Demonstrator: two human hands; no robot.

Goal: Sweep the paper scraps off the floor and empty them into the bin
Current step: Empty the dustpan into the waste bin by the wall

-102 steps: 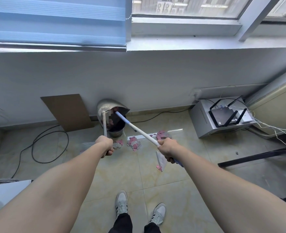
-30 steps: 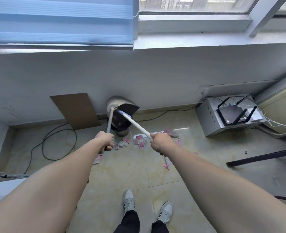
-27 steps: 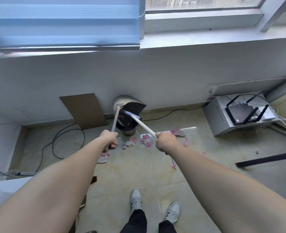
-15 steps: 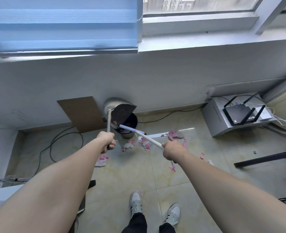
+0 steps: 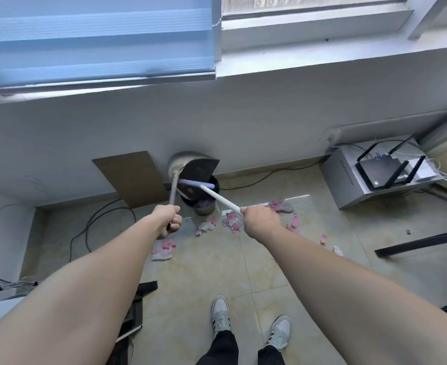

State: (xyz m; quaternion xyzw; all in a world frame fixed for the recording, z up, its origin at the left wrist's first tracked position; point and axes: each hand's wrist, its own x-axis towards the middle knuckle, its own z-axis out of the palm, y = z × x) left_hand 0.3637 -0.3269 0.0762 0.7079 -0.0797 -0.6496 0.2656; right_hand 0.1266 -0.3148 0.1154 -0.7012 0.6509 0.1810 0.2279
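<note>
Both fists closed: left hand (image 5: 167, 219) grips the grey long-handled dustpan (image 5: 196, 173) tipped over the dark round bin (image 5: 204, 204); right hand (image 5: 259, 219) holds the white broom handle (image 5: 221, 198) angled up-left toward it.

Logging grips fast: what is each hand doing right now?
Left hand: closed on the dustpan handle.
Right hand: closed on the broom handle.

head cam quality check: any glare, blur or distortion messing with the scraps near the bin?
Head view: strong wide-angle bend in the window sill; a bright window reflection on the floor tile sits by the paper scraps; the blind edge is slightly smeared; the bin and both hands look sharp enough.
</note>
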